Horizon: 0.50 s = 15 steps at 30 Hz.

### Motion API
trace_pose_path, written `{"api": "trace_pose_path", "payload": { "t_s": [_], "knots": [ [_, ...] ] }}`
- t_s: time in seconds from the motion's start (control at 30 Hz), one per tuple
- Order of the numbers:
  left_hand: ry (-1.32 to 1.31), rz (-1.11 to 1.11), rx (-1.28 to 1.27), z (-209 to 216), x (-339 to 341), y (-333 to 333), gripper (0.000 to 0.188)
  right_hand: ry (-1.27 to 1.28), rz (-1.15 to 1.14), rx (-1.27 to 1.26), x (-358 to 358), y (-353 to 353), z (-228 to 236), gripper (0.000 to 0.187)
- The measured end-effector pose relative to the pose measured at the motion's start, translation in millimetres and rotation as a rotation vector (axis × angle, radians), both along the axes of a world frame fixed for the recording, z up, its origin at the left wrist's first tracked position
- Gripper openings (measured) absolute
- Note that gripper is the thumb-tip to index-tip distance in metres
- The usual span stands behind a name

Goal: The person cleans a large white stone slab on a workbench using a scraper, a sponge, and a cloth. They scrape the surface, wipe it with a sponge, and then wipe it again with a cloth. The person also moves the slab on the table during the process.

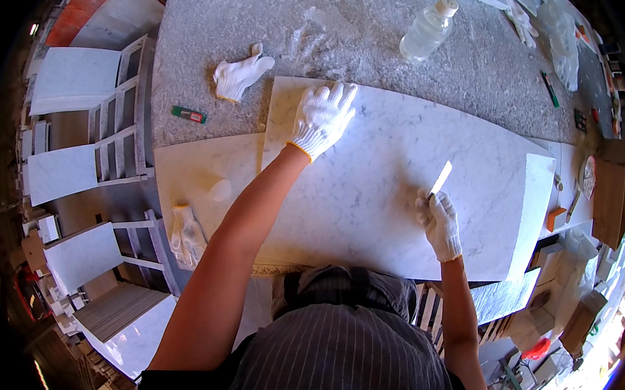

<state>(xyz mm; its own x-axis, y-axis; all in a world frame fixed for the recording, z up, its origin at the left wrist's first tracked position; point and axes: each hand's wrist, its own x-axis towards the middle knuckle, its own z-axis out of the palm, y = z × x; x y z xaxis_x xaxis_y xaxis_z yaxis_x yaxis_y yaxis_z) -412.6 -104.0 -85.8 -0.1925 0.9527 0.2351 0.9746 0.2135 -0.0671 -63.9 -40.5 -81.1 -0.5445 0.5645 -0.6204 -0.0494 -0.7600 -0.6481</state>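
Note:
A large white marble slab (385, 193) with grey veins lies across a speckled granite worktable (352, 38). My left hand (322, 117), in a white knit glove, rests flat with spread fingers on the slab's far left corner. My right hand (439, 222), also gloved, grips a thin flat white blade-like scraper (440, 179) that points up and away, its tip over the slab's middle right.
A loose white glove (240, 75) and a small green-red marker (188, 114) lie left of the slab. Another glove (187, 235) hangs at the near left edge. A clear plastic bottle (427, 30) lies behind. Racks with marble tiles (74, 80) stand left; a cardboard box (612, 190) right.

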Motion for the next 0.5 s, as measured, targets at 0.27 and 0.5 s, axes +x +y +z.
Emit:
{"api": "trace_pose_path", "payload": {
  "t_s": [0.27,0.5],
  "knots": [
    [0.018,0.018,-0.016,-1.1,1.0,-1.2,0.047,0.01,0.003,-0.003,0.8,0.2,-1.8,0.007],
    [-0.065,0.066,-0.034,6.7,12.7,-14.6,0.043,0.009,0.012,0.013,0.3,0.5,-2.3,0.008]
  ]
}}
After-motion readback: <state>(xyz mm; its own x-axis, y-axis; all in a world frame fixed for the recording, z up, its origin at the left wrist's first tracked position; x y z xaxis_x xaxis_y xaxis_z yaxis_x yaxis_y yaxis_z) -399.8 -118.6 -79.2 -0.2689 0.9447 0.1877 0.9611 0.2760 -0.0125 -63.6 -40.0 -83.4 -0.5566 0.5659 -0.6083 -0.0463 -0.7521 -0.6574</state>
